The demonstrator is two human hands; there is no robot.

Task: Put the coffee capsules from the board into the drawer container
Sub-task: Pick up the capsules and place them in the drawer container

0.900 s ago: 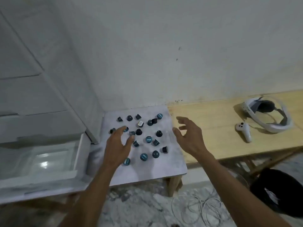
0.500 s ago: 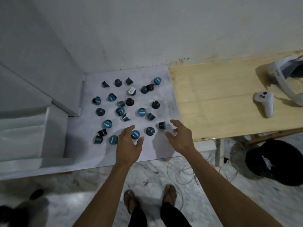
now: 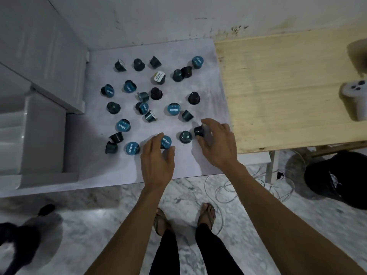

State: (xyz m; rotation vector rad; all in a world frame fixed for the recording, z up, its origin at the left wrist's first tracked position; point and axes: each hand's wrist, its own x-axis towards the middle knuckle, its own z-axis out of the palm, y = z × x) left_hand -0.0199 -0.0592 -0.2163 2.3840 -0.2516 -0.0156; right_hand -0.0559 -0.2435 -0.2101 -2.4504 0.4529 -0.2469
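Several dark coffee capsules, some with blue lids, lie scattered on a pale grey board. My left hand pinches a blue-lidded capsule near the board's front edge. My right hand curls its fingers round a black capsule lying on its side at the front right. A dark upright capsule stands between the two hands. The white drawer container is at the left, its inside mostly out of view.
A wooden table adjoins the board on the right, with a white controller at its right edge. A white cabinet stands behind the drawer. Cables and a black bag lie on the marble floor by my feet.
The view tilted down and came closer to the board. Both hands drew back to the front row, and each closed its fingers on a capsule.
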